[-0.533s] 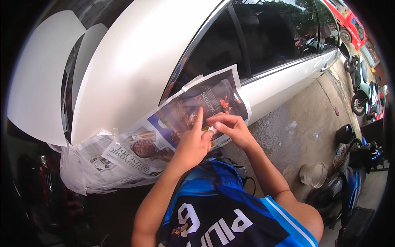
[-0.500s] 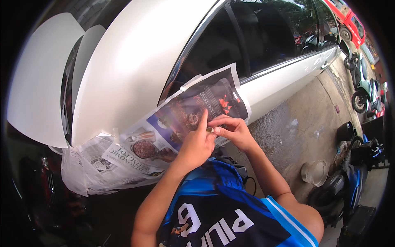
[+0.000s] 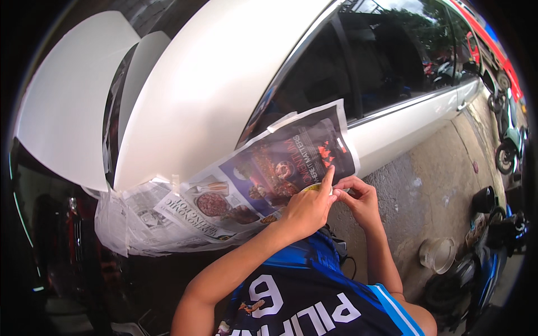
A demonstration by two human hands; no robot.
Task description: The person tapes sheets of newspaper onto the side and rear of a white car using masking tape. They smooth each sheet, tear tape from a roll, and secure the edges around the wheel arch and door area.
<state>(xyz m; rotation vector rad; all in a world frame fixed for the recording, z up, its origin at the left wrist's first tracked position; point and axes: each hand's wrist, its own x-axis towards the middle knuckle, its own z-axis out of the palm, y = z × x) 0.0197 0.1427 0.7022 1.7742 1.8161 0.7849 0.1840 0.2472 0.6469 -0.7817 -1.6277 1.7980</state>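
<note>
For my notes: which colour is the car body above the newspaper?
White, glossy car body, seen best in the head view above the newspaper.

Blue sleeveless jersey, bare arms, nothing on the hands

We're in a basketball-style jersey (image 3: 314, 297), shiny royal blue up at the neck and going to dark navy lower down, with big white block lettering and a white numeral across the front, plus a little orange-ish emblem down around 7 o'clock from the numeral. There's a light blue and white stripe trimming the armhole over at 4 o'clock. No sleeves at all, so both forearms are bare the whole way up. The left hand (image 3: 305, 207) and the right hand (image 3: 361, 199) have no gloves, no watch, no rings or bands that we can spot.
</note>
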